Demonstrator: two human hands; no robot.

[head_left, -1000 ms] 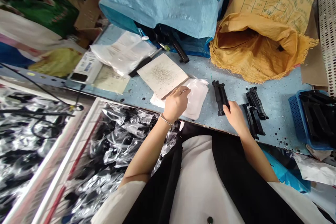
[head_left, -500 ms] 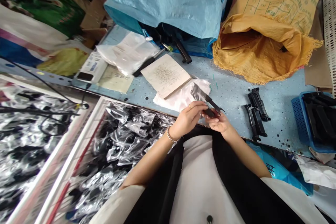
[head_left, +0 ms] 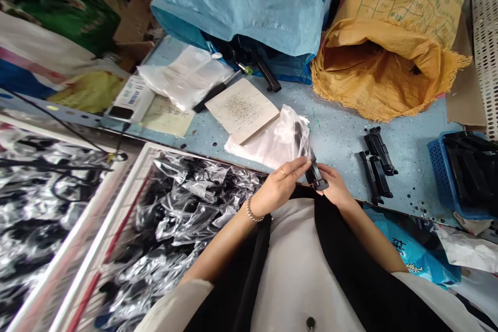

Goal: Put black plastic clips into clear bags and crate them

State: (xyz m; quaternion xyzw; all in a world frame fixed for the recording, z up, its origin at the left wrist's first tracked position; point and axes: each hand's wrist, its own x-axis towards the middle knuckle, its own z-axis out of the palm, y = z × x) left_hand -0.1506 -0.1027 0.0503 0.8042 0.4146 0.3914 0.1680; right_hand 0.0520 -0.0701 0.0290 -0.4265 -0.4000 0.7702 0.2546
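Observation:
Just over the table's front edge, a black folding plastic stand (head_left: pixel 317 179) is between my two hands. My left hand (head_left: pixel 282 181) is closed, its thumb and fingers pinching the stand from the left. From the right, my right hand (head_left: pixel 335 188) grips the stand's near end with bent fingers, its fingertips partly hidden behind it. The stand's far end is blurred and overlaps clear plastic bags (head_left: pixel 268 137); whether it is inside one I cannot tell. Beside the bags, partly on them, lies a pale square board (head_left: pixel 241 110) with dark specks.
Several similar black stands (head_left: pixel 377 163) lie to the right, and more fill a blue basket (head_left: pixel 436 171). Behind stand a blue sack (head_left: pixel 241 5) and an open yellow sack (head_left: pixel 389 72). Below left, bagged black items (head_left: pixel 194 202) fill a white-framed rack.
The black stand has swung from slanting away to pointing its near end toward me. My right hand has shifted slightly right, and the top bag beside the board is raised.

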